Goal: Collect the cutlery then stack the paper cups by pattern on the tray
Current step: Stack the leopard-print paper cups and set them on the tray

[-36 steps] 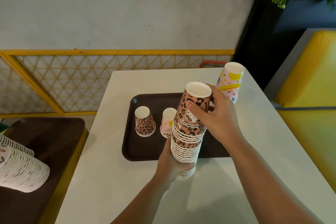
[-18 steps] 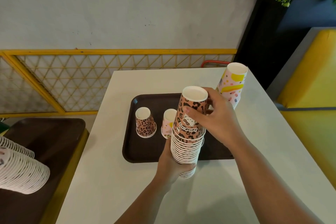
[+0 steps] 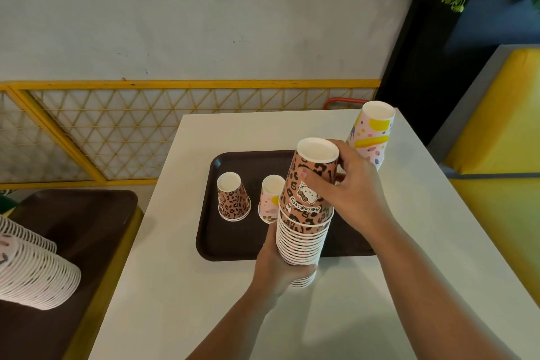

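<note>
A tall stack of upside-down leopard-print cups (image 3: 302,238) stands over the near edge of the dark brown tray (image 3: 233,237). My left hand (image 3: 276,269) grips the stack near its bottom. My right hand (image 3: 350,193) grips the top leopard cup (image 3: 312,181), which sits down over the stack. On the tray stand a single leopard cup (image 3: 233,199) and a pink-and-yellow cup (image 3: 270,199), both upside down. Behind my right hand rises a pink-and-yellow cup stack (image 3: 374,131), partly hidden.
The tray lies on a white table (image 3: 175,286). A second brown tray (image 3: 73,231) sits lower left with a sideways stack of white-rimmed cups (image 3: 32,272). A yellow lattice fence (image 3: 117,131) runs behind; a yellow bench (image 3: 496,155) is at right.
My right hand has pushed the top leopard cup further down onto the stack. The left hand kept holding the stack's base.
</note>
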`<state>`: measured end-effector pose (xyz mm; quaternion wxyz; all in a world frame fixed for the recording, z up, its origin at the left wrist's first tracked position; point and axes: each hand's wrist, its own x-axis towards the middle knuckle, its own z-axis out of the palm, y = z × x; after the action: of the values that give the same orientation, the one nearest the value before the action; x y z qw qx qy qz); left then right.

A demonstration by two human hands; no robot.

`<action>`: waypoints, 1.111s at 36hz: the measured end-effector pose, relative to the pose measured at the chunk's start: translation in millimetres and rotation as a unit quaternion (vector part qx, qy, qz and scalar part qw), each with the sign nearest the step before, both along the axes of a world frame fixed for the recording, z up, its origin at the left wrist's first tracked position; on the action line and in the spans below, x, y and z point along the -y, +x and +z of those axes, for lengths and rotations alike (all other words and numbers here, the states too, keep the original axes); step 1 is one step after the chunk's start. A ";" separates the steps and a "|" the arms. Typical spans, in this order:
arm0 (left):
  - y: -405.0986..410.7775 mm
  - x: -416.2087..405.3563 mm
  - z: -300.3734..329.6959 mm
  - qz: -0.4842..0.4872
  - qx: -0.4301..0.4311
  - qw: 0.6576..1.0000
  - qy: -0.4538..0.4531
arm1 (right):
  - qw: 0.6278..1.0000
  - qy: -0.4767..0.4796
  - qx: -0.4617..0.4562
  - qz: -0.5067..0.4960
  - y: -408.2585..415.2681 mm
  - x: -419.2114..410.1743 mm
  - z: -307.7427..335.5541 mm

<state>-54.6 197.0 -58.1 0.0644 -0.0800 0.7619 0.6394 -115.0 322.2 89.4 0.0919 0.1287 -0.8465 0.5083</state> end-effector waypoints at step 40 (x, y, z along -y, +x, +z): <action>4.7 20.5 0.9 0.064 0.003 0.996 0.063 | 0.991 -0.014 0.019 -0.135 -21.4 -6.9 -105.4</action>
<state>-49.9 176.4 -57.2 0.0305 -0.1258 0.7133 0.6889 -136.4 329.0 -16.0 0.1450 0.0024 -0.8504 0.5058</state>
